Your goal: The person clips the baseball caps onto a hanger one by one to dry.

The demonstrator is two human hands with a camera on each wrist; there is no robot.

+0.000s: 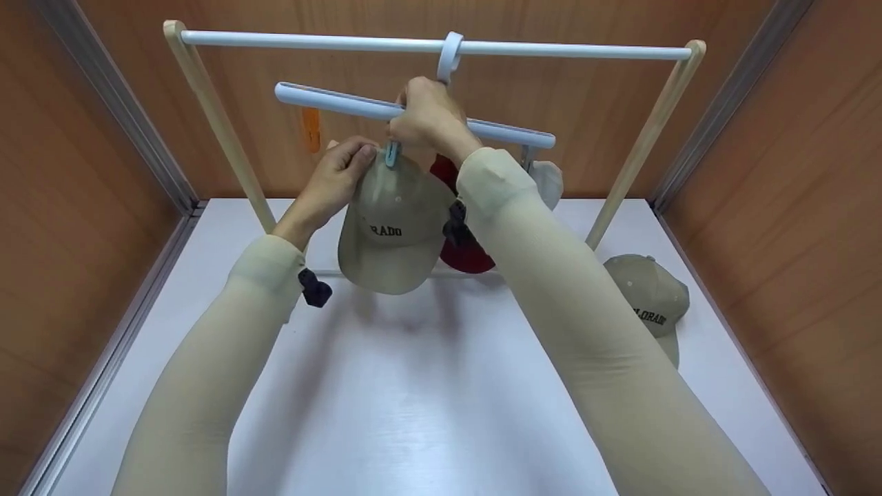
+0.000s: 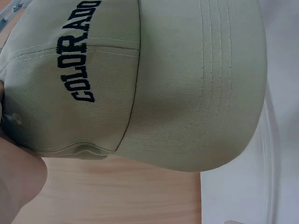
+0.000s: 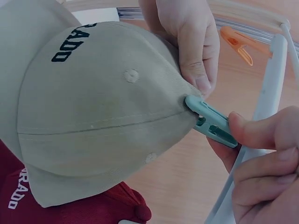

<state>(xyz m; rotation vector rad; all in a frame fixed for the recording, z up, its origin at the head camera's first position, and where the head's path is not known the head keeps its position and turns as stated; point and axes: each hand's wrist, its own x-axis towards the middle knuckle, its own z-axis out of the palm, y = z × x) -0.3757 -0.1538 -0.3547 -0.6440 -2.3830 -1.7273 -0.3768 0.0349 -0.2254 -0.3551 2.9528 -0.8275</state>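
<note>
A khaki baseball cap (image 1: 396,203) lettered COLORADO hangs brim down from a teal clothespin (image 3: 212,122), whose jaws meet the top of its crown. My left hand (image 1: 332,176) pinches the crown right beside the clothespin. In the right wrist view, my right hand (image 3: 268,156) has thumb and finger on the clothespin's handles, just below the pale blue hanger bar (image 1: 337,101). Most of the cap's front, with its stitched brim, fills the left wrist view.
The hanger hooks over a white rod (image 1: 310,42) on wooden posts. An orange clothespin (image 1: 311,129) hangs at its left; a red cap (image 1: 468,256) and a whitish cap (image 1: 548,182) hang farther right. Another khaki cap (image 1: 644,289) lies on the white table (image 1: 386,413), by the right wall.
</note>
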